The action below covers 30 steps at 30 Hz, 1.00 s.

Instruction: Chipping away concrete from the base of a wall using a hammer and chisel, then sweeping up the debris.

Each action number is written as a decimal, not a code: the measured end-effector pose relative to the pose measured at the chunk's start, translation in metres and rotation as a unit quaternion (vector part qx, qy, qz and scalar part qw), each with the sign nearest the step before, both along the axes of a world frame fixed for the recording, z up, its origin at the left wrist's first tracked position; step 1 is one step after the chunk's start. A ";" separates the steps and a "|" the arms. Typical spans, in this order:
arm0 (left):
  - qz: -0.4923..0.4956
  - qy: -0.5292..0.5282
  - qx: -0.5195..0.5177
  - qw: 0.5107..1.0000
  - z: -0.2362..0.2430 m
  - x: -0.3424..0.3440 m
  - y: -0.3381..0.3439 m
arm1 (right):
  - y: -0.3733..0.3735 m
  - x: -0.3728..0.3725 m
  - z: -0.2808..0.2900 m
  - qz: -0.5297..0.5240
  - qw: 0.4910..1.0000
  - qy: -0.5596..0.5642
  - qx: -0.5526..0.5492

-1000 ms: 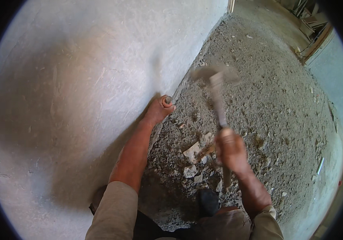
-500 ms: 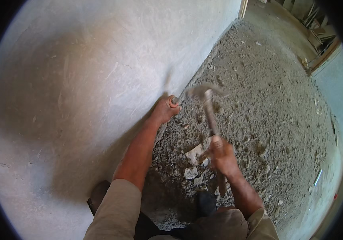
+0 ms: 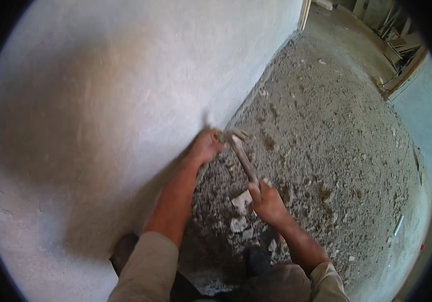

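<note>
Low against the plastered wall (image 3: 140, 90), my left hand (image 3: 207, 147) is wrapped round a chisel (image 3: 219, 135). Only the chisel's struck end shows past my fingers; its tip is hidden. My right hand (image 3: 269, 202) grips the wooden handle of a hammer (image 3: 244, 162). The hammer's head, slightly blurred, is right beside the chisel's end, at or very near contact. Beneath both hands lies rough, broken grey rubble (image 3: 321, 146) along the wall's foot.
Pale flat chunks (image 3: 238, 224) lie between my arms, close to my dark shoe (image 3: 257, 260). A thin white stick (image 3: 399, 225) lies at the right edge. Boards and scraps (image 3: 402, 45) lean beyond the doorway at the far right.
The hammer has swung left and down toward the chisel, my right hand moving left with it. My left hand keeps its grip, slightly lower in view.
</note>
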<state>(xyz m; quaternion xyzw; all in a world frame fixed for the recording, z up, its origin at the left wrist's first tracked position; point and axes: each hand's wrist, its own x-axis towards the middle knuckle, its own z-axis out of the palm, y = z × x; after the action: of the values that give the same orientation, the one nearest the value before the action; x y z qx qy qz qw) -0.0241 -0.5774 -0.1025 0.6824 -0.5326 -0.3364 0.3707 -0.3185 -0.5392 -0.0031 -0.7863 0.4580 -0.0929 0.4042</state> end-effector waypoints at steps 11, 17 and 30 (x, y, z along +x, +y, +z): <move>-0.028 -0.107 -0.056 0.992 0.042 -0.030 -0.008 | -0.091 -0.076 0.201 -0.150 0.709 -0.646 -0.240; 0.017 0.027 0.034 0.999 0.024 -0.023 0.000 | -0.027 0.004 0.017 0.010 0.993 0.091 0.069; 0.001 -0.080 -0.030 0.996 0.034 -0.030 -0.011 | -0.099 -0.062 0.197 -0.159 0.707 -0.636 -0.266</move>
<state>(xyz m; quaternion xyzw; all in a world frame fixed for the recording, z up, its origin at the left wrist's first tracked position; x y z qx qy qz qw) -0.0540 -0.5882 -0.0680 0.6963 -0.5698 -0.2635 0.3478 -0.3803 -0.6383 0.1938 -0.5317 0.1672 -0.7514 0.3533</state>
